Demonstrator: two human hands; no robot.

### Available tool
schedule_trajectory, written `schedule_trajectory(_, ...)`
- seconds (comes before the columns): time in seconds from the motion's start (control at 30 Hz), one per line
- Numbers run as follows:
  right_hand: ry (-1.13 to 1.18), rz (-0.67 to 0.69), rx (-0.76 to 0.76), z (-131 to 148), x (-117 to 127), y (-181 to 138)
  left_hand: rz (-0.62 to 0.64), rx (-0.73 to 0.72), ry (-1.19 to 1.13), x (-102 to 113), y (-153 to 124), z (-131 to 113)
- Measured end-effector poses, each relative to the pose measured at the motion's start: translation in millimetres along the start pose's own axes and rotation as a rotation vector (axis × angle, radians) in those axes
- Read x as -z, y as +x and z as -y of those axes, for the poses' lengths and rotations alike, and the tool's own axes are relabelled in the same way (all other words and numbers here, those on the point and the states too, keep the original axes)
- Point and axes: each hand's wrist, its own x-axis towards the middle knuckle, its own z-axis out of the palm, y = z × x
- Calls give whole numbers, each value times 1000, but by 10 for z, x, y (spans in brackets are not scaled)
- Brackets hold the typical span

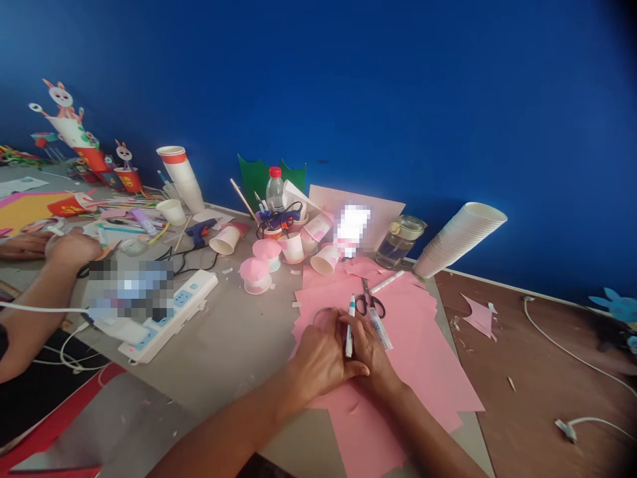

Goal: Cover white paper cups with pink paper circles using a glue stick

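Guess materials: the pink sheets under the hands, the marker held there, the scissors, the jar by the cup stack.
Pink sheets: paper, matte; thin, flat, with cut scraps nearby.
Marker: likely plastic; smooth white barrel.
Scissors: blades presumably metal; dark handles, probably plastic.
Jar: looks like glass, clear and glossy; lid material unclear.

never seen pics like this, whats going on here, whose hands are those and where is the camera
There is one picture and no machine. The camera sits on a person's head and looks down at their own bare hands. The left hand and right hand meet over pink paper on the table. A marker stands upright between them, but which fingers grip it is unclear. Scissors lie just beyond. Farther off are stacked paper cups, a jar and a power strip. The hand at far left belongs to another person.
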Motion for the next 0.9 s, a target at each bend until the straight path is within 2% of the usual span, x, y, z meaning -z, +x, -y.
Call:
schedule_trajectory(0.27,23,104,12,-131,109,-63,23,-45,-15,-19,-5,-8)
schedule_trajectory(0.4,184,78,-172,-140,320,-19,50,-39,4,-91,-13,-12)
schedule_trajectory(0.5,361,-47,-317,-87,500,108,62,5,-25,-172,1,-18)
schedule_trajectory(0.6,424,-64,-380,-5,606,279,109,31,-104,-292,50,-29)
schedule_trajectory(0.7,484,5,-363,75,583,445,151,60,-148,-456,130,-54)
schedule_trajectory(0.8,510,60,-373,148,464,593,73,71,-117,-615,204,-103)
schedule_trajectory(0.9,472,159,-415,207,326,738,53,102,-105,-691,228,-156)
